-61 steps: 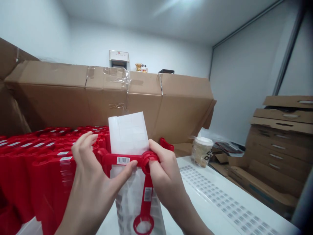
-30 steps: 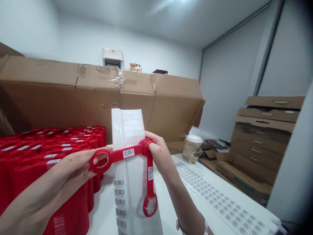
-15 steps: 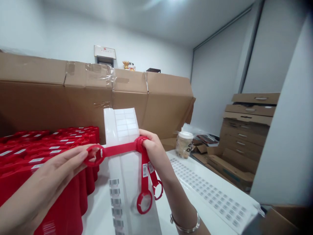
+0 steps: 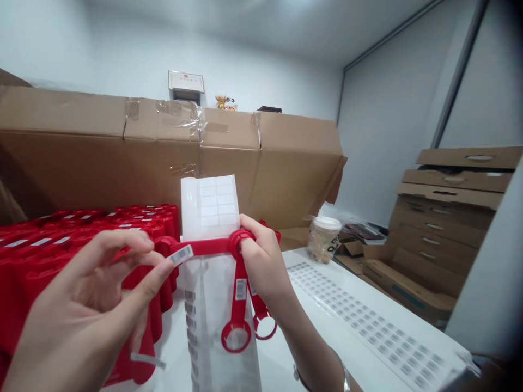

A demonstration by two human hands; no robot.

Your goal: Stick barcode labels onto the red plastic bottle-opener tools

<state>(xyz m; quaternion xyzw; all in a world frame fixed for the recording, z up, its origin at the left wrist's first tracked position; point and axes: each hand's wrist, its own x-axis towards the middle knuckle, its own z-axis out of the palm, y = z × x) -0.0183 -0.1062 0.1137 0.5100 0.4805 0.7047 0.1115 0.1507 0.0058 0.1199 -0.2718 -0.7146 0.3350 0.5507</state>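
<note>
Holding red ringed plastic straps (image 4: 208, 246) (barcode-stickered) is the right hand (image 4: 263, 264).

Fig. Head view. R hand (image 4: 263, 264) grips red plastic ring-ended strap (image 4: 212, 246) at ring joint; two loops hang below the fingers. L hand (image 4: 90, 310): fingertips (image 4: 162, 267) touch end of barcode label (image 4: 180, 255) on strap. White label sheet (image 4: 208, 201) rises just left of R fingers. Stacked red items (image 4: 41, 261) beyond L fingers; paper cup (image 4: 322, 239) well right of R fingers.
</note>
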